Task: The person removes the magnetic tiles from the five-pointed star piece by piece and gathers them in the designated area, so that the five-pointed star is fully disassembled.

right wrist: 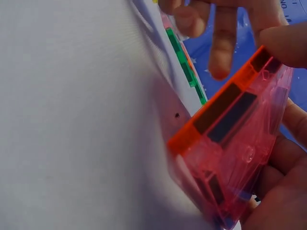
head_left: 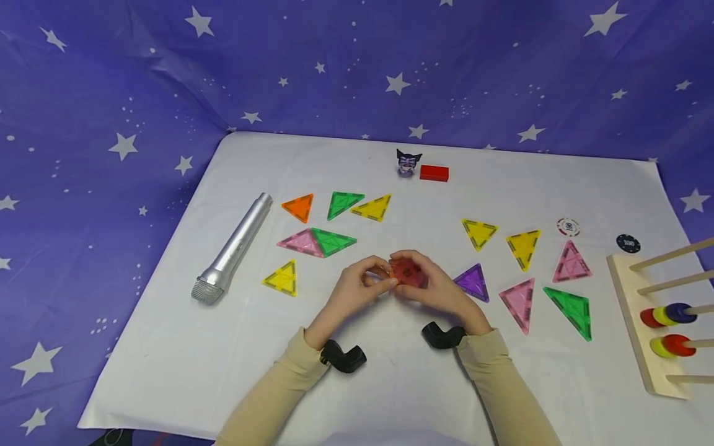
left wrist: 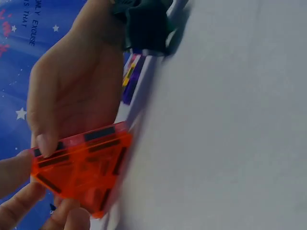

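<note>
Over the middle of the table, both hands hold a stack of translucent triangular magnetic tiles between them. An orange tile [left wrist: 84, 167] faces the left wrist view, and a pink tile [right wrist: 240, 153] lies flat against it in the right wrist view. Curled around the stack's right side is my right hand [head_left: 440, 288], its thumb on the near edge. My left hand [head_left: 359, 285] has its thumb and fingertips at the left corner, pinching it. In the head view the stack looks red, partly covered by fingers. A purple triangle tile [head_left: 473, 283] lies by the right wrist.
Several triangle tiles lie left, including a yellow one [head_left: 282, 278], and others right, including a green one [head_left: 571, 311]. A silver microphone [head_left: 231, 251] lies left. A small figurine [head_left: 408, 164] and red block [head_left: 434, 173] stand behind. Far right is a wooden peg rack [head_left: 636, 328].
</note>
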The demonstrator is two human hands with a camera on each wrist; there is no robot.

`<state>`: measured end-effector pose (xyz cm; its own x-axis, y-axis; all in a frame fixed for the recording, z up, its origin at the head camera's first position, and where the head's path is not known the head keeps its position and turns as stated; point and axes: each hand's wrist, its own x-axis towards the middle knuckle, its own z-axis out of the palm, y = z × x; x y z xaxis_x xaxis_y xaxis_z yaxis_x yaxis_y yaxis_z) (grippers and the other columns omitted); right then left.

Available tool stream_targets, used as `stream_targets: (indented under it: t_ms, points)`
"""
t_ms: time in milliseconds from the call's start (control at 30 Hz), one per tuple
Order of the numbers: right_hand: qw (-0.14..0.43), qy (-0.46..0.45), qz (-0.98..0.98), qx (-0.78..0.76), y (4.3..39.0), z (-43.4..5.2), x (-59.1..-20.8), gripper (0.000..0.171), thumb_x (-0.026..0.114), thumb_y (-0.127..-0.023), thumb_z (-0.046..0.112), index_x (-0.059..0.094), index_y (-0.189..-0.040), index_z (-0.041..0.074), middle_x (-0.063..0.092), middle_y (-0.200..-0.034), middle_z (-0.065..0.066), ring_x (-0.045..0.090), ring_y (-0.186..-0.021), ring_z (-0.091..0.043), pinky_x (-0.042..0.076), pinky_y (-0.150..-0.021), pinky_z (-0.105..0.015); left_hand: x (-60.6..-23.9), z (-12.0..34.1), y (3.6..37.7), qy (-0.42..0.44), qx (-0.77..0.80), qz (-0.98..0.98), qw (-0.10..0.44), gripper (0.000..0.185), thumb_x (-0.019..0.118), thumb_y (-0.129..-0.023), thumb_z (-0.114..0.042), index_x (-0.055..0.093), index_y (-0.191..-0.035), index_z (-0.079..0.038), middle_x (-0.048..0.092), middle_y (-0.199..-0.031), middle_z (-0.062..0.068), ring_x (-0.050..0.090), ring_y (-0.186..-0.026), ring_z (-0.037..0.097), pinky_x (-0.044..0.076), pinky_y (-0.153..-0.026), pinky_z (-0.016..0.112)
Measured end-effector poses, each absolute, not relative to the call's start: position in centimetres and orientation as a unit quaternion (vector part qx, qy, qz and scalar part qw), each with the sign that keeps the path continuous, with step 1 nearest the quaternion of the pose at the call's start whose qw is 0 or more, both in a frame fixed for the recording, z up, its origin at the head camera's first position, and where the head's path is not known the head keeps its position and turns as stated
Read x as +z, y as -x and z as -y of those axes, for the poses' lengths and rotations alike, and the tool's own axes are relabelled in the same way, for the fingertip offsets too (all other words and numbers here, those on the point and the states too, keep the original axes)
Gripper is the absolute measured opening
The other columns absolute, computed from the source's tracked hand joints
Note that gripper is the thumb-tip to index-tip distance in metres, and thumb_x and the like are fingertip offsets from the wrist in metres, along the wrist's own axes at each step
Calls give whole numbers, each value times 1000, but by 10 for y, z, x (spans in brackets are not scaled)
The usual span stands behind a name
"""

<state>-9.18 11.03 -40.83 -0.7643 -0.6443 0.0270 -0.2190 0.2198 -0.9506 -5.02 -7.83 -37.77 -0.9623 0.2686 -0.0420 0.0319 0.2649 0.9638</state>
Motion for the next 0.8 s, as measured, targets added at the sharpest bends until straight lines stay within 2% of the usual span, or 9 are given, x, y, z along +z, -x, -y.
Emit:
stream_targets:
  t_ms: [200,467,600,733,800]
  points:
    - [179,285,-752,-567,93,-110,-411,48,67,-77,-2,48,-121,-2,55,-109,-13,52,-94,-23,41,-82,-35,-384,75,50,-74,623,-772,101,21,62,-84,-4,56,-99,8,65,-85,24,56,-63,46,39,-47,18]
    - [164,288,-750,-572,91,-108,-408,46,67,-76,-5,49,-118,-5,56,-106,-16,53,-90,-25,43,-79,-35,-387,73,49,-52,629,-769,105,14,60,-83,-1,56,-94,8,64,-78,27,50,-57,45,36,-46,18]
    - [165,286,-734,-594,94,-110,-410,42,64,-77,-8,48,-116,-7,55,-108,-21,54,-93,-28,44,-82,-34,-387,73,49,-48,631,-769,90,12,56,-82,3,59,-92,8,63,-75,27,52,-57,43,36,-47,18]
    - [166,269,-690,-652,99,-116,-420,38,57,-79,-15,44,-115,-9,52,-110,-28,51,-96,-36,48,-69,-31,-386,74,48,-39,627,-775,72,15,52,-81,6,62,-90,10,64,-75,26,58,-64,41,38,-51,18]
    - [168,262,-672,-672,102,-120,-425,38,56,-80,-15,43,-116,-9,50,-111,-30,49,-97,-38,49,-61,-31,-386,75,47,-33,618,-782,70,15,52,-80,6,63,-90,10,64,-74,25,59,-62,36,37,-53,17]
